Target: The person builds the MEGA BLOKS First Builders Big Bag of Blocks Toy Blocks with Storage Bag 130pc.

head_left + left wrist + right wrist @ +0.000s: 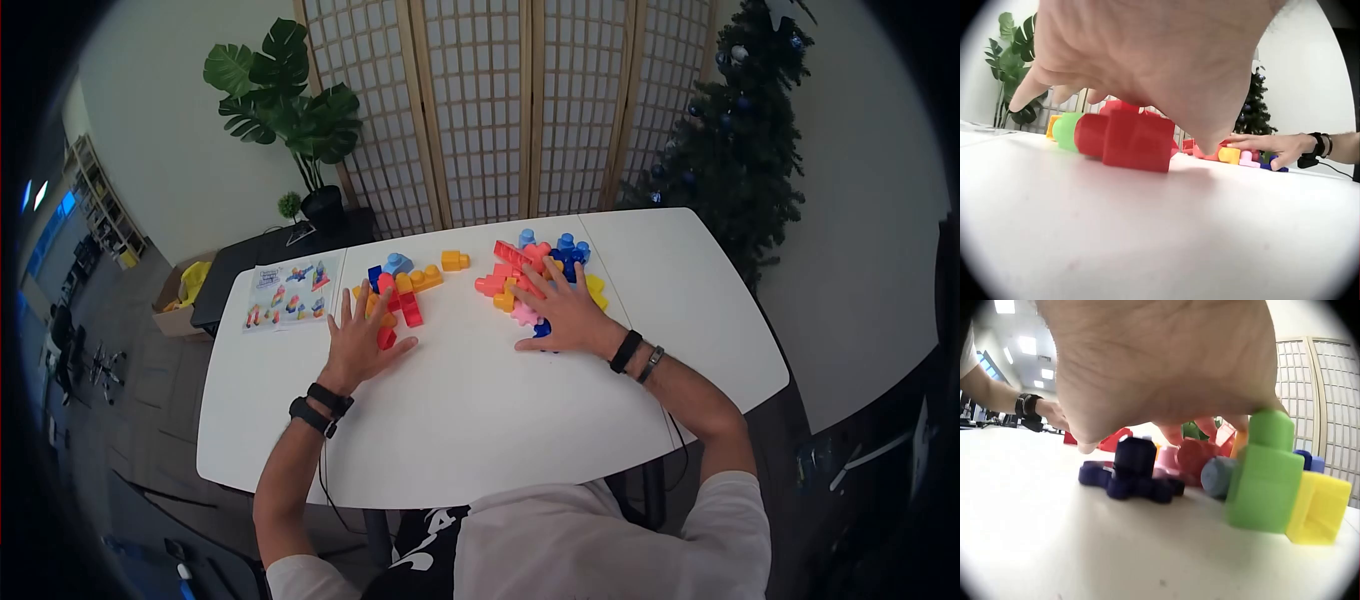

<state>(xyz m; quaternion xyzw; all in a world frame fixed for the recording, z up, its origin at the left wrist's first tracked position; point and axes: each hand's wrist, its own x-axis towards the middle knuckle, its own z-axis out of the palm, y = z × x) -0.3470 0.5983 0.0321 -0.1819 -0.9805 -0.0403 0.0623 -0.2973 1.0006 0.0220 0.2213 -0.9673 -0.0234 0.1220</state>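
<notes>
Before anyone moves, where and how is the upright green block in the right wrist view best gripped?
Probably by its top knob, pinched from above: the green block stands upright, its knob is narrower than the body, and the yellow block crowds one side.

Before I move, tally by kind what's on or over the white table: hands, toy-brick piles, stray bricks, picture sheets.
Hands: 2, left hand and right hand
Toy-brick piles: 2, left pile and right pile
Stray yellow-orange brick: 1
Picture sheet: 1
Total: 6; bricks within piles are partly hidden, so uncounted
</notes>
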